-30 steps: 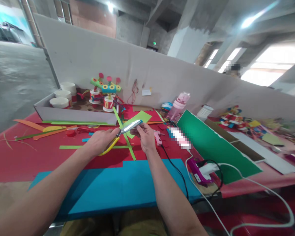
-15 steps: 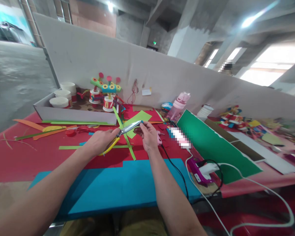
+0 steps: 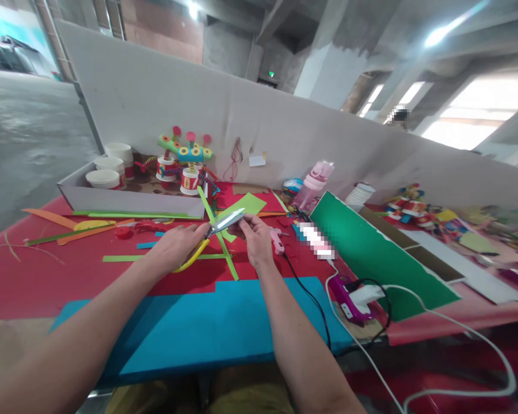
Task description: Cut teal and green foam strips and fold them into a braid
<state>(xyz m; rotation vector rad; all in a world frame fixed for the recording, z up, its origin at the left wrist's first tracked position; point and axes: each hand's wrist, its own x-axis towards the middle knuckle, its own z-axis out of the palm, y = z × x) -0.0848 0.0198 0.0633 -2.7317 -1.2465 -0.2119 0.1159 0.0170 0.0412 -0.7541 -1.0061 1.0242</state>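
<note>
Scissors [image 3: 228, 222], head view: held above the red surface [image 3: 26, 287]; likely light, with stiff, slick blades. Grip at yellow handles [image 3: 193, 259], where left hand [image 3: 179, 246] closes. Right hand [image 3: 258, 238] pinches near the tips; contents unclear.

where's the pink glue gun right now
In the head view, the pink glue gun is just right of centre on the red table covering, immediately beside the right hand, with the green board farther right.
</note>
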